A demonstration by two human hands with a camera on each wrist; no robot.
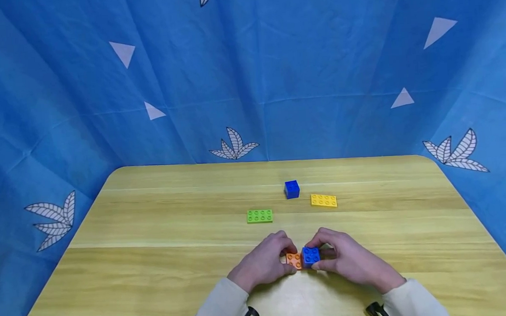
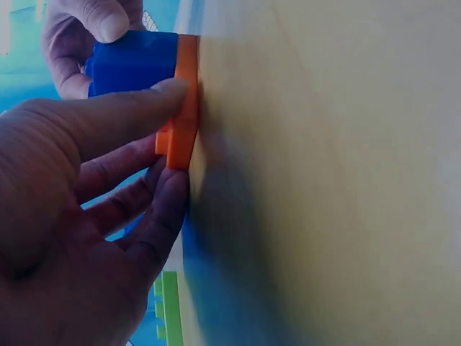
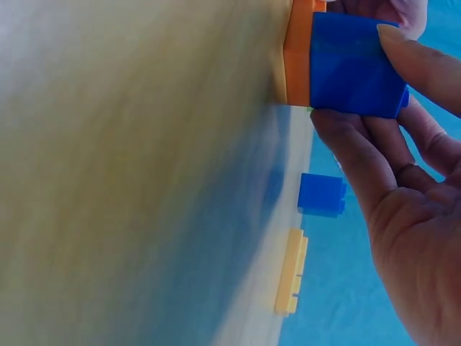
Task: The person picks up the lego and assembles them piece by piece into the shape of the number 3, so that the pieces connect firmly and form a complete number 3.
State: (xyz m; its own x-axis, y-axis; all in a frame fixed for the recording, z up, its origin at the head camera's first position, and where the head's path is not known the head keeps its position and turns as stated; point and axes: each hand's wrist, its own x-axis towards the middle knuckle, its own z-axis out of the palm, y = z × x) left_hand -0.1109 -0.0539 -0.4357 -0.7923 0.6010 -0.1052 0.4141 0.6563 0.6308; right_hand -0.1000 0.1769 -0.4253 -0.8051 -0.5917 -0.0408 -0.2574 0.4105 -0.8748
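A flat orange brick lies on the table, and my left hand pinches its left part between thumb and fingers. On the orange brick's right end sits a tall blue brick, studs up. My right hand grips that blue brick, thumb on the near side and fingers on the far side. In the left wrist view the blue brick stands flush against the orange brick, whose free stud shows beside my thumb. The right wrist view shows the blue brick over the orange one.
Beyond my hands, a flat green brick lies to the left and a flat yellow brick to the right. A second blue brick stands farther back between them. Blue patterned cloth hangs behind the wooden table.
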